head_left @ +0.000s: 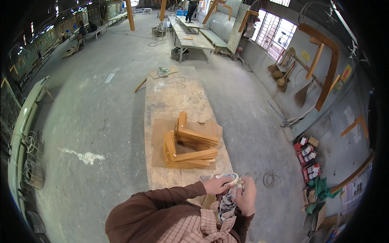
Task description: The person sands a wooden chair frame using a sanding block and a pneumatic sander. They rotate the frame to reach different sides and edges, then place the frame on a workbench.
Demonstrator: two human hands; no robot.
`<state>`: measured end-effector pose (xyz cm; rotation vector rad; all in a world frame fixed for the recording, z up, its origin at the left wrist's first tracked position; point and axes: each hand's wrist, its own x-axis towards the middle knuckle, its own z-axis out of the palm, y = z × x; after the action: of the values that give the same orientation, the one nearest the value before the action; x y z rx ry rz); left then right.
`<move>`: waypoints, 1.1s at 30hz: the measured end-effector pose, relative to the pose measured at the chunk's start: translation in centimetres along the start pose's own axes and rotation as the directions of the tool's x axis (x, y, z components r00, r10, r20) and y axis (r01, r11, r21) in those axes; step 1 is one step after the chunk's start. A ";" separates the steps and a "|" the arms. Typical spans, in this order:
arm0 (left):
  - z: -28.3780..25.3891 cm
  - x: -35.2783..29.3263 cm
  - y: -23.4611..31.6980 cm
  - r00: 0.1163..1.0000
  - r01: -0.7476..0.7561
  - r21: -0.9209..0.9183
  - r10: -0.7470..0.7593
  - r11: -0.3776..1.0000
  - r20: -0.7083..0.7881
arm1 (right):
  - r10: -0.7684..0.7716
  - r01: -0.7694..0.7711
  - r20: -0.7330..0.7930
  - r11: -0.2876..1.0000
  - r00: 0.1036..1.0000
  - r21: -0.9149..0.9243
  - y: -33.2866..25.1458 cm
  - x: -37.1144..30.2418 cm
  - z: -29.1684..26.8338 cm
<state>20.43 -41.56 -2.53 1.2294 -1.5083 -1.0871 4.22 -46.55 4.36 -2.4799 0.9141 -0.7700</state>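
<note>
My left hand (215, 186) and my right hand (247, 197) are close together in front of my body, at the near right corner of the plywood table (170, 95). Between them is a crumpled grey-and-white cloth-like bundle (227, 207) with a cream band looped at its top. The fingers of both hands are closed on it; its exact kind I cannot make out. Just beyond the hands, several L-shaped orange-brown wooden pieces (193, 155) lie stacked in two groups on a brown cardboard sheet (159, 133).
A small board (154, 74) with crumpled plastic lies at the table's far end. Brooms (302, 95) lean along the right wall, above red-and-white boxes (306, 154). Coiled wire (270, 178) rests on the floor to the right. A long bench (25, 115) stands left; a person (190, 10) stands far off.
</note>
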 end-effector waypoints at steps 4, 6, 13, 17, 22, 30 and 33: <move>-1.1 -0.2 -0.4 0.988 0.002 0.050 -0.010 0.999 0.154 | 0.054 -0.053 -0.022 0.997 0.998 0.047 0.2 0.0 0.1; -1.3 -0.5 0.1 0.989 0.005 0.072 -0.015 0.997 0.145 | 0.073 -0.073 0.003 0.996 0.997 0.044 0.1 0.0 0.1; -1.7 -1.1 1.7 0.994 0.083 0.285 -0.100 0.955 0.044 | 0.061 -0.061 0.005 0.998 0.998 0.010 -0.8 0.0 0.4; -1.6 -0.9 1.2 0.998 0.068 0.369 -0.070 0.927 -0.009 | 0.050 -0.050 -0.004 0.999 0.999 -0.021 -0.9 0.1 0.7; -1.0 -0.4 0.4 0.999 0.029 0.370 -0.019 0.928 -0.030 | 0.034 -0.035 -0.043 0.999 0.999 -0.026 -0.7 0.2 1.0; 0.0 0.5 2.6 0.928 -0.248 0.157 0.281 0.956 -0.245 | 0.203 -0.111 -0.330 0.954 0.922 0.277 0.2 0.7 1.7; 1.0 0.5 3.6 0.921 -0.269 0.125 0.293 0.955 -0.257 | 0.379 -0.150 -0.428 0.865 0.821 0.478 0.4 1.7 0.2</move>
<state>18.58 -41.45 0.75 1.1263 -1.4742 -0.6391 5.22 -47.94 4.56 -1.7325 1.1010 -1.3925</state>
